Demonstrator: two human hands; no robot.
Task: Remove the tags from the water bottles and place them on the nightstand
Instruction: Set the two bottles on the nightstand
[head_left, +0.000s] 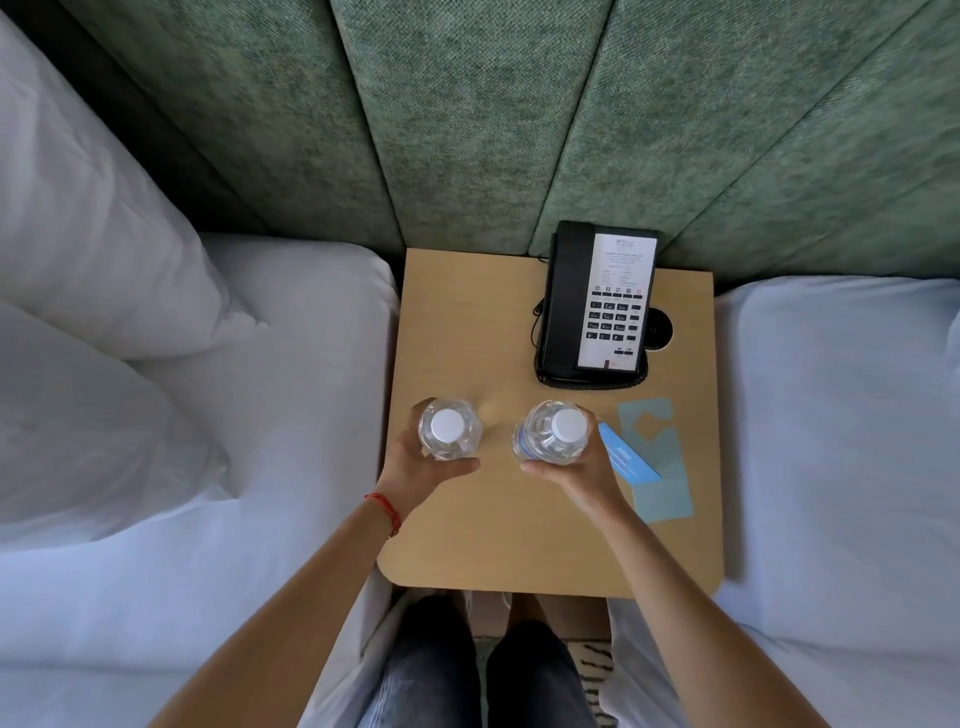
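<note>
Two clear water bottles with white caps stand upright over the wooden nightstand (467, 545), seen from above. My left hand (415, 470) grips the left bottle (448, 427) round its body. My right hand (574, 475) grips the right bottle (551, 433), which carries a blue label. Neither bottle has a tag on its neck. Two blue paper tags lie on the nightstand just right of my right hand: a pale one with a hook-shaped cutout (660, 457), and a brighter blue one (626, 460) lying across it.
A black desk phone (597, 306) with a white keypad card stands at the back right of the nightstand, its cord coiled beside it. White beds flank the nightstand on both sides, pillows (93, 270) at left. A green padded headboard (467, 130) rises behind. My legs are below the front edge.
</note>
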